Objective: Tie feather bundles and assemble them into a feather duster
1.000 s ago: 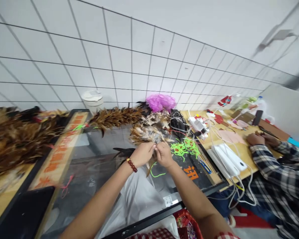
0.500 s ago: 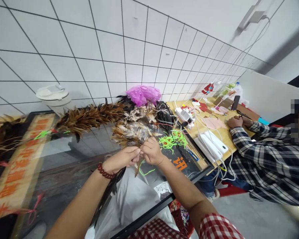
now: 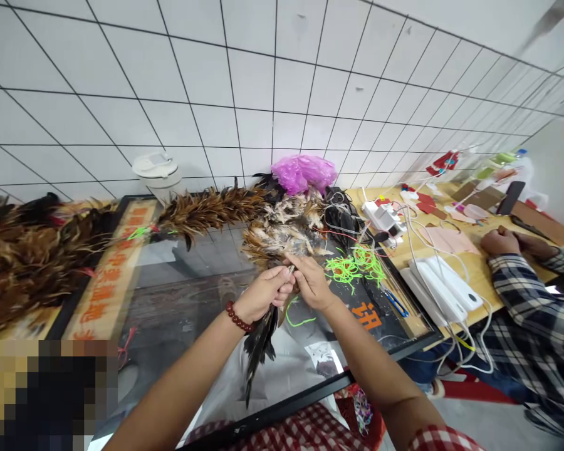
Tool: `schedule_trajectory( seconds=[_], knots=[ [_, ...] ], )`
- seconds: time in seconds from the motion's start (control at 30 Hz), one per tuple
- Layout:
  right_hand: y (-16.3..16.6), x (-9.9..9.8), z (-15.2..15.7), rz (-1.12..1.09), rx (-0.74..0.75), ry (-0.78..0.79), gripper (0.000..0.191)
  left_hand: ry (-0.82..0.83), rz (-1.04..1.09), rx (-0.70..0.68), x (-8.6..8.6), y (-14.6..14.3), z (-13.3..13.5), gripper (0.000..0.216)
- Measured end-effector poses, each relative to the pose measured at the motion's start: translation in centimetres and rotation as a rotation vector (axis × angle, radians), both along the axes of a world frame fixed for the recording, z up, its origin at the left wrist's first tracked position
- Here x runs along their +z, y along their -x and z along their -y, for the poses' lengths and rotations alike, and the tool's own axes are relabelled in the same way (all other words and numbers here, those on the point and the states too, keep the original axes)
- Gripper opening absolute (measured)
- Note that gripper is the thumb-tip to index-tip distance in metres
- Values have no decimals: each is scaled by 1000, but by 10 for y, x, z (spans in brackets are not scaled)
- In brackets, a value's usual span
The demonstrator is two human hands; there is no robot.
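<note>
My left hand (image 3: 271, 293), with a brown bead bracelet on its wrist, is closed around a bundle of dark feathers (image 3: 262, 344). The feathers hang below the fist, and their pale quill ends poke out at its top. My right hand (image 3: 311, 283) touches those quill ends with its fingers stretched out; its thumb is partly hidden. Just beyond my hands lies a loose pile of brown and whitish feathers (image 3: 282, 235). To the right is a tangle of bright green string (image 3: 352, 268), and one green strand (image 3: 301, 322) lies by my right wrist.
A long brown feather garland (image 3: 211, 213) lies along the back, near a white lidded bin (image 3: 157, 172) and a pink plastic bag (image 3: 303, 173). Blue-handled scissors (image 3: 395, 302), a power strip (image 3: 383, 219) and white boxes (image 3: 444, 288) are right. A co-worker's hands (image 3: 501, 241) rest beyond.
The view has swung left, so things appear farther right. My right hand has loosened from the left, its fingers straightening. The dark feathers now hang in clear view below my left fist.
</note>
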State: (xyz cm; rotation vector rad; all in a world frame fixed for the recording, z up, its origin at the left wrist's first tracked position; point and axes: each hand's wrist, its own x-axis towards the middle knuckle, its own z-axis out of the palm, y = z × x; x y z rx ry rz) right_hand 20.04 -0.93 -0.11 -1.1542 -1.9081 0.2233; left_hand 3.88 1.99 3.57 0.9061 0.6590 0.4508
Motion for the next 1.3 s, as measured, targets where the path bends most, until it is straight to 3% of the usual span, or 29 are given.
schedule_trajectory(
  seconds=[0.17,0.3,0.53,0.63,0.8,0.97,1.17,1.23,1.3],
  knots=[
    [-1,2,-1,81,43,-15,43,-80,-80,22,-3,0,0,43],
    [1,1,0,50,-7,-5,44,-169,-149,84,-8,-3,-2,40],
    [10,3,2,30,37,34,48,-249,-118,179,-10,-7,4,38],
    [13,7,3,-84,91,75,46,-234,-120,185,-7,-6,4,37],
    [15,8,-2,-478,100,231,28,-87,-80,100,-1,-3,3,39],
    [13,8,-3,-721,99,261,18,-59,-13,91,5,-3,8,37],
    [20,27,1,-574,33,250,28,40,39,-55,10,4,3,34],
    [11,35,-1,-504,38,235,24,57,48,-36,11,6,1,34],
    [-16,43,0,-397,-53,210,23,61,65,36,12,7,-1,36]
  ],
)
